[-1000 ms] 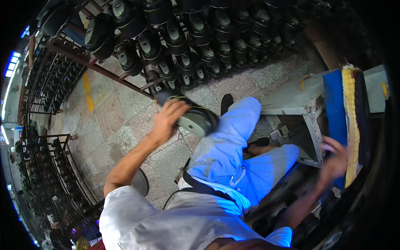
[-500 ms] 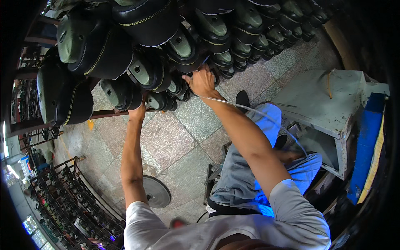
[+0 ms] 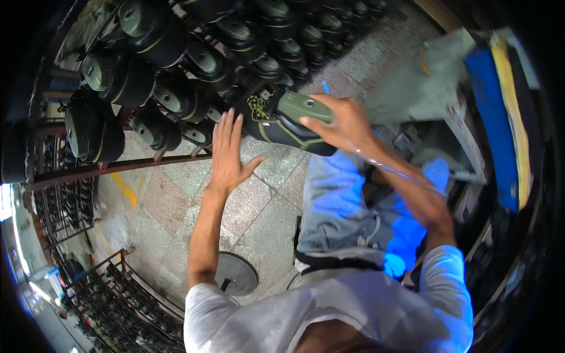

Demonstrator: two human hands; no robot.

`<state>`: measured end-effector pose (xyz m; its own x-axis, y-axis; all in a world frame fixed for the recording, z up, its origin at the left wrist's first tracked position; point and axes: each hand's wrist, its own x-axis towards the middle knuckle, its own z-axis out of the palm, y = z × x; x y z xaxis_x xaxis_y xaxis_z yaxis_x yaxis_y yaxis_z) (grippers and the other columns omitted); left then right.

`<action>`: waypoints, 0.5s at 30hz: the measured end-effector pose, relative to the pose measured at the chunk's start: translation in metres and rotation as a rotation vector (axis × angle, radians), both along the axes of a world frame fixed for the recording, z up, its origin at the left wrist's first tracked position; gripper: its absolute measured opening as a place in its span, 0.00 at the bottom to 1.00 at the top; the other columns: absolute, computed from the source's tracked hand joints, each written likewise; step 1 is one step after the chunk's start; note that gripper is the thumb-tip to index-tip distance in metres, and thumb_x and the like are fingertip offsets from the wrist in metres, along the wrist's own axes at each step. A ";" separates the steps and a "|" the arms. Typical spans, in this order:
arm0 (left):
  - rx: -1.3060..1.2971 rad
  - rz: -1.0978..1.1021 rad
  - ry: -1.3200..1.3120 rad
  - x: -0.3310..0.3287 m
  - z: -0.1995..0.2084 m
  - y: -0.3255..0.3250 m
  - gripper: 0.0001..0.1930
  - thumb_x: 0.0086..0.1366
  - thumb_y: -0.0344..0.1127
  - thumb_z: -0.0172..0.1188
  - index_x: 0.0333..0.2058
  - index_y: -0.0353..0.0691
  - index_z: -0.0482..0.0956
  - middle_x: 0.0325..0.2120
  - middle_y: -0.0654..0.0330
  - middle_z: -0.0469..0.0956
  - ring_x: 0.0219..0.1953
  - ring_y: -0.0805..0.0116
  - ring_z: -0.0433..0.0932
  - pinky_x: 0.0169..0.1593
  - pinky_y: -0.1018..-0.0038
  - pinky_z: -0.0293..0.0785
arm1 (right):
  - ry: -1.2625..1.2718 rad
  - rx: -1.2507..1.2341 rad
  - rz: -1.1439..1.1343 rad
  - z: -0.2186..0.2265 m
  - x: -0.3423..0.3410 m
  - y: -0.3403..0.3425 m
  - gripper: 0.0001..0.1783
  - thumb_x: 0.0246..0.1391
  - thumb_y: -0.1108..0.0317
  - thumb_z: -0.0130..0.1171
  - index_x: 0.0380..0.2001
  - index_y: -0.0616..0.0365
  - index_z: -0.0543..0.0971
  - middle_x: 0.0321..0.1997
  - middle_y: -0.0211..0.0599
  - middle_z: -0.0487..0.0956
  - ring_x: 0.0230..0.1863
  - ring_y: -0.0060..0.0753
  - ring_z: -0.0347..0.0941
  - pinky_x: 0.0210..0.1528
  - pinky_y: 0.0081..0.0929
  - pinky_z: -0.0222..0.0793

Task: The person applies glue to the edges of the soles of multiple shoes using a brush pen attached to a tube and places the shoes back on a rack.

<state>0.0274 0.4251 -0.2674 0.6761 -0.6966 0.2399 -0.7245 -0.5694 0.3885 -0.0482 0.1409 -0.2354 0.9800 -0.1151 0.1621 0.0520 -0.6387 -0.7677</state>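
Observation:
My right hand (image 3: pixel 348 125) grips a black shoe (image 3: pixel 281 133) by the end of the green last (image 3: pixel 301 109) inside it. Yellow-and-black laces (image 3: pixel 257 107) are bunched on the shoe, which is tilted in front of the rack. A thin blue stick (image 3: pixel 326 87) sticks up beside the same hand, and a clear tube (image 3: pixel 395 170) runs back along that forearm. My left hand (image 3: pixel 228 154) is open beside the shoe, thumb spread and fingers pointing toward the rack; it holds nothing. Whether its fingertips touch a shoe, I cannot tell.
A dark metal rack (image 3: pixel 70 177) carries several rows of black shoes (image 3: pixel 94 132) on green lasts. To the right stand a grey metal cabinet (image 3: pixel 406 97) and a blue-and-yellow padded board (image 3: pixel 497 132). A round grey disc (image 3: pixel 238 273) lies on the tiled floor; another loaded rack (image 3: pixel 126 306) is lower left.
My right hand has drawn back rightward from the rack, now with a shoe in it. My left hand has come out from under the shoes and opened. The view has shifted right.

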 end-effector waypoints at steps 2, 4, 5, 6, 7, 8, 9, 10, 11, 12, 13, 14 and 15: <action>-0.048 -0.167 -0.075 -0.006 0.024 -0.035 0.53 0.49 0.59 0.74 0.67 0.33 0.61 0.67 0.44 0.62 0.70 0.43 0.59 0.71 0.53 0.55 | -0.069 -0.102 0.087 0.071 -0.063 -0.025 0.25 0.46 0.64 0.74 0.48 0.63 0.82 0.33 0.49 0.85 0.31 0.44 0.85 0.33 0.33 0.78; -0.166 -0.465 -0.105 -0.013 0.058 -0.072 0.59 0.43 0.63 0.75 0.67 0.34 0.61 0.65 0.45 0.65 0.67 0.40 0.64 0.69 0.53 0.60 | -0.098 -0.385 0.144 0.137 -0.127 -0.051 0.29 0.41 0.64 0.74 0.48 0.66 0.82 0.37 0.51 0.85 0.34 0.45 0.85 0.34 0.34 0.79; -0.198 -0.507 -0.140 -0.027 0.081 -0.097 0.60 0.38 0.65 0.77 0.65 0.35 0.64 0.61 0.47 0.70 0.63 0.42 0.69 0.66 0.53 0.65 | -0.351 -0.407 0.149 0.154 -0.153 -0.061 0.30 0.38 0.62 0.75 0.46 0.68 0.82 0.41 0.52 0.85 0.37 0.46 0.86 0.38 0.33 0.81; -0.172 -0.493 -0.173 -0.045 0.105 -0.121 0.57 0.37 0.64 0.78 0.63 0.35 0.67 0.58 0.46 0.73 0.61 0.44 0.71 0.65 0.53 0.66 | -0.337 -0.463 0.154 0.179 -0.179 -0.071 0.29 0.39 0.62 0.74 0.45 0.69 0.82 0.45 0.52 0.85 0.42 0.48 0.85 0.43 0.34 0.82; -0.187 -0.533 -0.256 -0.056 0.121 -0.142 0.56 0.37 0.63 0.78 0.61 0.34 0.69 0.57 0.47 0.74 0.59 0.45 0.72 0.62 0.54 0.68 | -0.383 -0.530 0.128 0.198 -0.205 -0.080 0.30 0.40 0.61 0.75 0.47 0.66 0.82 0.46 0.49 0.85 0.43 0.46 0.85 0.43 0.34 0.82; -0.202 -0.567 -0.338 -0.070 0.136 -0.162 0.55 0.36 0.63 0.78 0.59 0.33 0.70 0.55 0.48 0.75 0.57 0.46 0.74 0.60 0.56 0.70 | -0.427 -0.597 0.106 0.213 -0.231 -0.088 0.31 0.41 0.60 0.76 0.49 0.63 0.82 0.46 0.47 0.85 0.44 0.44 0.85 0.43 0.34 0.82; -0.263 -0.592 -0.390 -0.077 0.152 -0.183 0.54 0.35 0.62 0.78 0.58 0.33 0.71 0.54 0.48 0.76 0.55 0.46 0.75 0.59 0.56 0.71 | -0.432 -0.617 0.055 0.227 -0.251 -0.096 0.31 0.42 0.59 0.75 0.50 0.62 0.81 0.49 0.46 0.84 0.47 0.44 0.84 0.45 0.35 0.81; -0.331 -0.616 -0.436 -0.081 0.170 -0.201 0.54 0.34 0.62 0.78 0.57 0.32 0.72 0.52 0.48 0.77 0.54 0.46 0.76 0.58 0.57 0.72 | -0.434 -0.639 0.004 0.238 -0.266 -0.107 0.31 0.43 0.57 0.75 0.51 0.60 0.81 0.51 0.45 0.84 0.49 0.43 0.83 0.48 0.36 0.81; -0.327 -0.576 -0.454 -0.087 0.188 -0.218 0.54 0.31 0.62 0.79 0.55 0.32 0.73 0.50 0.48 0.78 0.51 0.45 0.78 0.54 0.58 0.75 | -0.451 -0.632 -0.099 0.239 -0.282 -0.122 0.32 0.44 0.55 0.75 0.52 0.57 0.81 0.53 0.46 0.83 0.51 0.44 0.82 0.51 0.37 0.79; -0.401 -0.594 -0.555 -0.085 0.203 -0.233 0.55 0.30 0.62 0.80 0.55 0.31 0.73 0.49 0.46 0.78 0.50 0.45 0.79 0.53 0.58 0.76 | -0.532 -0.588 -0.233 0.244 -0.295 -0.138 0.33 0.45 0.54 0.75 0.54 0.58 0.81 0.54 0.48 0.82 0.52 0.47 0.81 0.53 0.37 0.77; -0.420 -0.569 -0.618 -0.082 0.217 -0.249 0.54 0.31 0.60 0.82 0.55 0.31 0.73 0.48 0.45 0.78 0.50 0.44 0.79 0.53 0.58 0.77 | -0.631 -0.510 -0.423 0.234 -0.300 -0.167 0.34 0.47 0.53 0.75 0.55 0.59 0.79 0.56 0.47 0.81 0.54 0.47 0.80 0.57 0.37 0.74; -0.428 -0.562 -0.657 -0.075 0.230 -0.269 0.55 0.31 0.59 0.82 0.56 0.31 0.72 0.49 0.44 0.78 0.51 0.44 0.79 0.55 0.58 0.76 | -0.644 -0.106 -0.563 0.230 -0.301 -0.188 0.36 0.48 0.53 0.75 0.58 0.60 0.77 0.56 0.45 0.81 0.57 0.44 0.79 0.61 0.37 0.71; -0.378 -0.546 -0.605 -0.078 0.250 -0.295 0.54 0.32 0.59 0.81 0.56 0.31 0.72 0.51 0.43 0.78 0.52 0.44 0.78 0.57 0.58 0.76 | -0.736 -0.215 -0.735 0.221 -0.310 -0.232 0.39 0.47 0.51 0.76 0.59 0.60 0.76 0.59 0.45 0.80 0.62 0.42 0.75 0.63 0.37 0.70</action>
